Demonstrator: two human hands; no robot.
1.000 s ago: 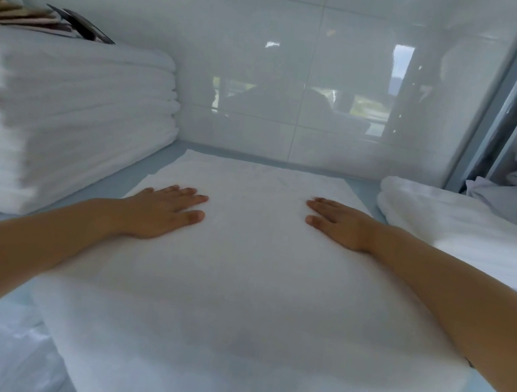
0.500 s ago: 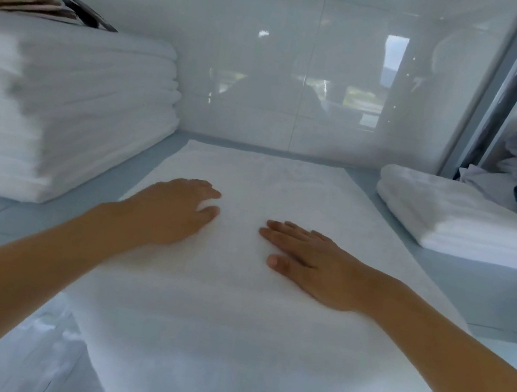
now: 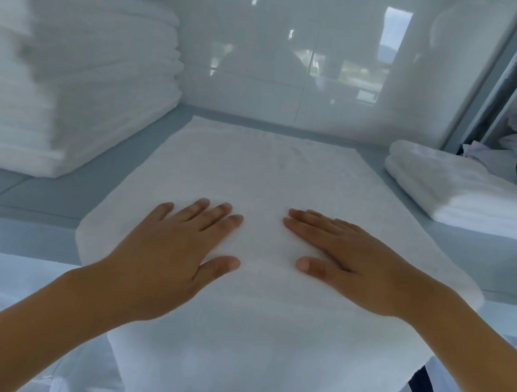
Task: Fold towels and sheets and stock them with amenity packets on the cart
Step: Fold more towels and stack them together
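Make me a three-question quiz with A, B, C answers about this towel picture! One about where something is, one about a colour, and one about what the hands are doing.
1. Where is the tall stack of folded towels?
A. at the left of the counter
B. hanging off the front edge
C. under the spread towel

2. What colour is the spread towel?
A. blue
B. white
C. brown

3. What are the left hand and right hand doing?
A. pinching a corner
B. held up in the air
C. lying flat on the towel

Answers:
1. A, since the high pile sits left of the spread towel, with a short stack at the right.
2. B, as the cloth is plain white all over.
3. C, because both palms lie on the cloth with fingers straight.
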